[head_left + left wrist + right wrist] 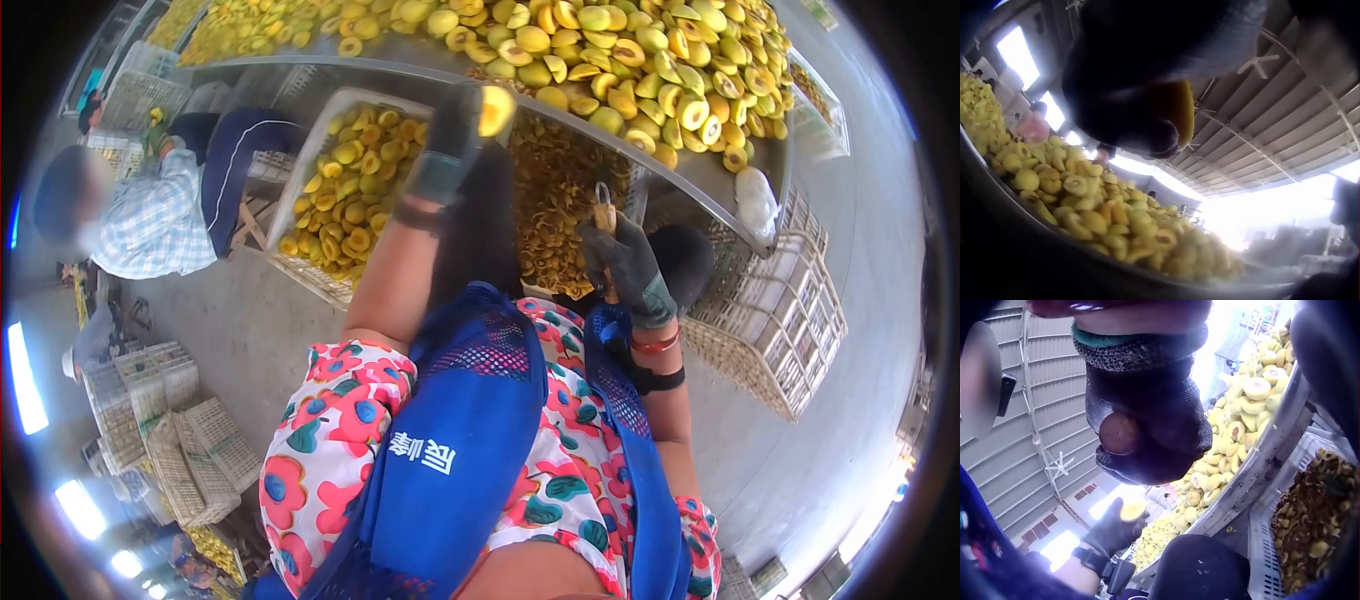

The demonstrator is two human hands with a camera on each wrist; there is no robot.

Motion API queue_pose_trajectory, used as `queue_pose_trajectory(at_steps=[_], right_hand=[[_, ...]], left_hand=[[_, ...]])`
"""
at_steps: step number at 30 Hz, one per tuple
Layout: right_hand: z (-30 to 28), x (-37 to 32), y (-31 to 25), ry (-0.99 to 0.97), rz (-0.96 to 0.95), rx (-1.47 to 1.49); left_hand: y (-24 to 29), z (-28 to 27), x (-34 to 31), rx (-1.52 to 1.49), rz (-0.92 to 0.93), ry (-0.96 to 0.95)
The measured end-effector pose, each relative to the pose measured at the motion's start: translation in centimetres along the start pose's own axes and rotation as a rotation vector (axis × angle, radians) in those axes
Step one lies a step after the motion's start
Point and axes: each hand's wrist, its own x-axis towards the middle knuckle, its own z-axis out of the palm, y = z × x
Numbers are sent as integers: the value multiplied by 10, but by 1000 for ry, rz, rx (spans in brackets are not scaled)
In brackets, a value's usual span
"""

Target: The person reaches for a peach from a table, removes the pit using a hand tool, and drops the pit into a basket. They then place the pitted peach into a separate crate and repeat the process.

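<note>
Ribbed roofing [1297, 112] with a ceiling fan [1059, 464] spans a large hall above a grey floor [260, 360]. Across the far side runs a metal-rimmed tabletop [395, 52], carrying a broad pile [640, 60] of yellow-green fruit halves, deepest toward the right. To the left, a person [160, 220] in a checked shirt sits low beside more crates; nearer on that side stand stacked crates [160, 400], pale and slatted. Another pale crate stack [770, 310] stands to the right, near the tabletop's corner, where a white bag [757, 205] sits at the edge. Just left of the wearer's legs, a white crate [385, 99] holds many cut halves. Between the legs and below the near rim, brown and yellow scraps [550, 220] fill a second crate, whose slotted white wall [1266, 550] shows in the right wrist view. Both hands wear dark grey gloves. Toward the left, the left hand [450, 140] is raised beside the near rim, its fingers curled round one fruit half [497, 110], the yellow cut face showing. Lower and to the right, the right hand [635, 270] has its fingers wrapped round the wooden handle of a tool [605, 215], its small metal loop pointing toward the tabletop, apart from the fruit half.
</note>
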Motion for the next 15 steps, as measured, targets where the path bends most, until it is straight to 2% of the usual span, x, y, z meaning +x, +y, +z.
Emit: queue_pose_trajectory(at_steps=[2,4,5,7,8,11,14,15], right_hand=[[-4,3,5,12,32,-62],[-4,4,7,18,25,-83],[-4,4,9,27,21,-91],[-3,3,10,-18,-29,-74],[-4,4,10,-40,-57,-67],[-9,9,16,-39,-43,-80],[-7,11,14,-31,-35,-117],[-6,11,13,-27,-34,-134]], left_hand=[[-65,-32,6,375,173,43],[-140,-75,7,756,438,188],[-133,-95,6,702,118,130],[-139,-126,-2,741,-247,-8],[-156,-131,-6,845,-295,-81],[-165,-112,0,734,-549,25],[-142,-62,22,413,-144,1],[-123,-37,32,389,-93,-66]])
